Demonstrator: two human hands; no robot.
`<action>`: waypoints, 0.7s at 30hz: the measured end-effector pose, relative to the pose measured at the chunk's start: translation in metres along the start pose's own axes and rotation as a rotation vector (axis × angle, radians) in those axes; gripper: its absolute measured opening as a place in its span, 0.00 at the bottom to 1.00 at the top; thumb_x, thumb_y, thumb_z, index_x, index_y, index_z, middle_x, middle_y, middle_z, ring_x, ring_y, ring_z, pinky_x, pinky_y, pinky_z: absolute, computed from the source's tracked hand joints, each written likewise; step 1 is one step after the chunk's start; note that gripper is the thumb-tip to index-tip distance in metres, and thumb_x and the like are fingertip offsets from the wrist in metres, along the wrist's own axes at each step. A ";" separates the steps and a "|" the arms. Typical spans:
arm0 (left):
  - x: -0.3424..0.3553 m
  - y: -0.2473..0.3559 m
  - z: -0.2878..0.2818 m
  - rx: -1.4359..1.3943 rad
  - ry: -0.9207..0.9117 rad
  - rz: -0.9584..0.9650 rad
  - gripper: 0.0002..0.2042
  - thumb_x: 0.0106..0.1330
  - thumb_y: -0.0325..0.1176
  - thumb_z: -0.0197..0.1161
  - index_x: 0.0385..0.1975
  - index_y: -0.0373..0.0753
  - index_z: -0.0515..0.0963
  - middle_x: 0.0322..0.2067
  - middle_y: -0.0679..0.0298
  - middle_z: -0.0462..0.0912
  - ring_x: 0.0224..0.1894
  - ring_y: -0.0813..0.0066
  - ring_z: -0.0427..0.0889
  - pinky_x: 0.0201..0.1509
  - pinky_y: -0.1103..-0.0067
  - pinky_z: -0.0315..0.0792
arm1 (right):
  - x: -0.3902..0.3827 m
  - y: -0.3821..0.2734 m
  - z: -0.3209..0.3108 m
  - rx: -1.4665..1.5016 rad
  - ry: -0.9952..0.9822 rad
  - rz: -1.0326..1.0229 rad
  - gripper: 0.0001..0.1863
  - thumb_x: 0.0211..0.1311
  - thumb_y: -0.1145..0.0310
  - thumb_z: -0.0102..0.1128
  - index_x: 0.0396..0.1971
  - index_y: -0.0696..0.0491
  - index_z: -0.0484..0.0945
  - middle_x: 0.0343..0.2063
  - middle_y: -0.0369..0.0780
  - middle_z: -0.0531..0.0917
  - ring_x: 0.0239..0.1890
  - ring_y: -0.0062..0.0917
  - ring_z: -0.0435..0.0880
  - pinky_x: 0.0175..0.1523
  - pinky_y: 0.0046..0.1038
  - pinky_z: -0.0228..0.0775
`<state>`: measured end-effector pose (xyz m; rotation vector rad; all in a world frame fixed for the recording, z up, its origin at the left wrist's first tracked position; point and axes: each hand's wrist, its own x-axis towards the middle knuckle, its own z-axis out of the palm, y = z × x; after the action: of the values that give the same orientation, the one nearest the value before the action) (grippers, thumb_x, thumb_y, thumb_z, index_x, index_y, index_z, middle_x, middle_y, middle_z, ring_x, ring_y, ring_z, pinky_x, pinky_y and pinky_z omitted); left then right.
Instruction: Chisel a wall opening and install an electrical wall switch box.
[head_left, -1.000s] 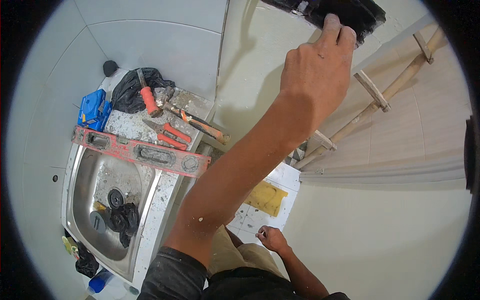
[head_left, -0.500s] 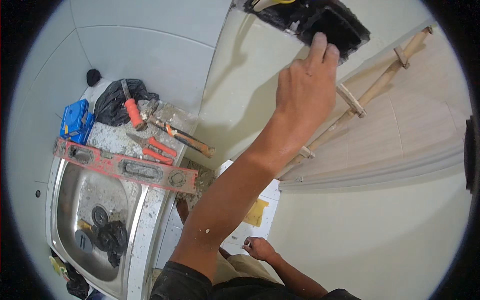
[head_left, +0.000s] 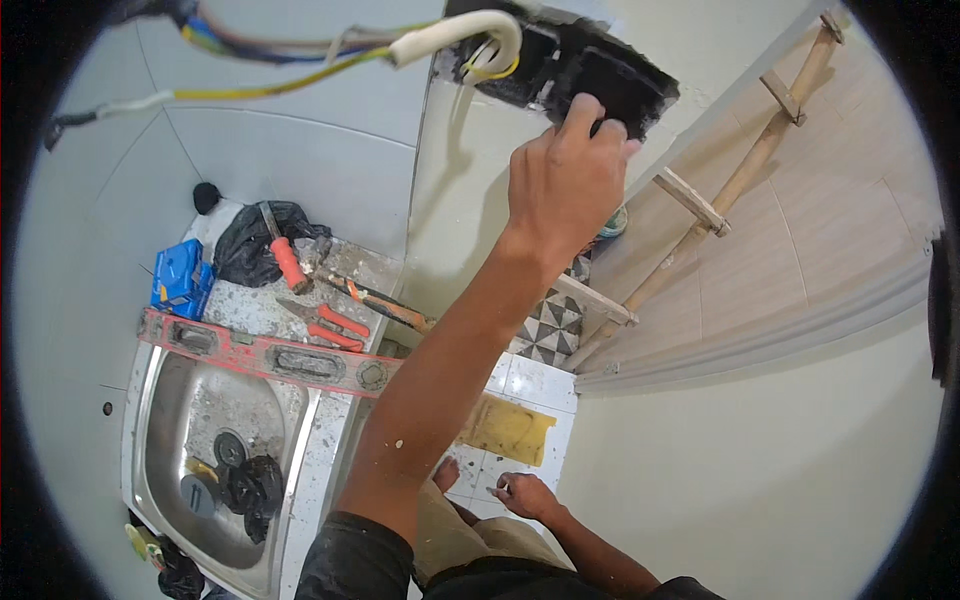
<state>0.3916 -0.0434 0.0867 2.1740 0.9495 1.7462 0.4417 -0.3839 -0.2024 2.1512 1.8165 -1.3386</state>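
My left hand (head_left: 572,175) is raised to a black double electrical box (head_left: 612,80) set in the pale wall. Its fingers are bent at the box's lower edge, with the index fingertip over the opening; what they grip, if anything, is hidden. From the box's left half comes a white conduit (head_left: 455,35), bent over, with yellow-green, blue and brown wires (head_left: 270,92) running out to the left. My right hand (head_left: 525,497) hangs low by my shorts, its fingers curled together around something small and pale that I cannot make out.
A red spirit level (head_left: 270,355) lies across the steel sink (head_left: 150,470). Behind it on the counter are red-handled cutters (head_left: 335,328), a red-handled chisel (head_left: 287,262), a hammer (head_left: 375,300), a black bag and blue boxes (head_left: 182,280). A wooden ladder (head_left: 745,185) leans right.
The view has shifted, so the counter sits lower and further right and the box further left. The conduit and hanging wires now show. My left fingers are more bent at the box.
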 end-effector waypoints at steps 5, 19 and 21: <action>-0.025 0.003 -0.019 0.062 0.164 0.211 0.05 0.54 0.29 0.64 0.24 0.36 0.76 0.30 0.59 0.77 0.27 0.62 0.79 0.29 0.75 0.74 | -0.005 -0.012 -0.015 0.062 0.083 0.022 0.16 0.57 0.58 0.55 0.33 0.57 0.78 0.31 0.52 0.81 0.36 0.47 0.80 0.43 0.43 0.71; -0.216 0.021 -0.119 0.085 -0.002 -0.379 0.06 0.55 0.26 0.62 0.25 0.29 0.75 0.30 0.49 0.78 0.28 0.55 0.78 0.32 0.72 0.72 | 0.014 -0.016 -0.023 0.083 0.168 -0.012 0.15 0.55 0.59 0.58 0.31 0.57 0.79 0.30 0.50 0.81 0.36 0.44 0.80 0.43 0.40 0.70; -0.235 0.017 -0.134 0.069 -0.012 -0.425 0.06 0.56 0.26 0.61 0.25 0.29 0.75 0.29 0.49 0.78 0.28 0.55 0.78 0.32 0.72 0.72 | 0.014 -0.027 -0.037 0.096 0.207 -0.021 0.16 0.54 0.59 0.58 0.34 0.57 0.78 0.33 0.51 0.80 0.39 0.45 0.79 0.45 0.41 0.70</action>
<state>0.2500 -0.2262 -0.0550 1.8393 1.3667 1.5127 0.4402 -0.3452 -0.1746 2.4083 1.8850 -1.2756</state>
